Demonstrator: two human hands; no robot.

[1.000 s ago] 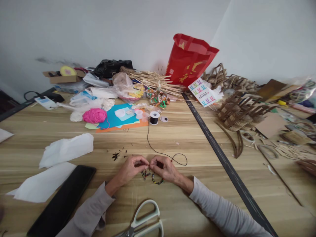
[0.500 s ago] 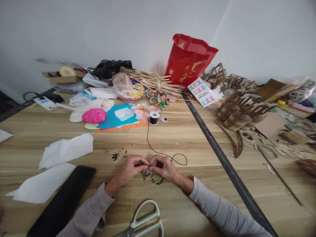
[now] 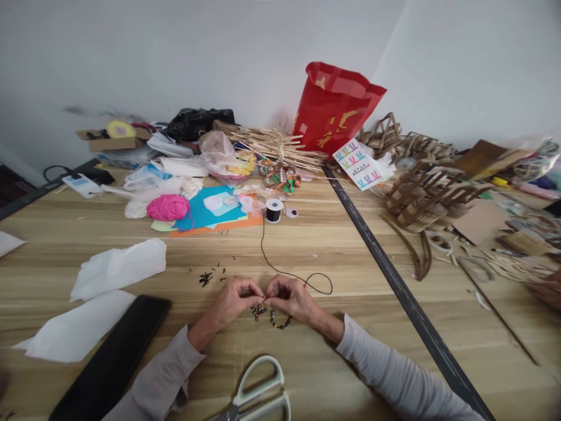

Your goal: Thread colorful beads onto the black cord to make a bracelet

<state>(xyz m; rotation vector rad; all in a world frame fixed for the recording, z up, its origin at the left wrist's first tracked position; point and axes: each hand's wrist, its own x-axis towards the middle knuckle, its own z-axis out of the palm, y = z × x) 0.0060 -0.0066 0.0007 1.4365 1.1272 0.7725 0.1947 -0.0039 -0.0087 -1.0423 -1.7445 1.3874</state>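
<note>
Left hand (image 3: 231,301) and right hand (image 3: 293,299) met fingertip to fingertip, fingers pinching a black cord (image 3: 280,270). Beaded strand (image 3: 272,316) lay beneath them on the table (image 3: 350,245). Scissors (image 3: 258,392) sat nearer the person.

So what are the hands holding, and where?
Both hands, left hand and right hand, pinch the black cord at its near end, where the beads hang on it.

Matt wood-grain table (image 3: 350,245), glossy red plastic bag (image 3: 335,108), fuzzy pink yarn (image 3: 168,207)
</note>
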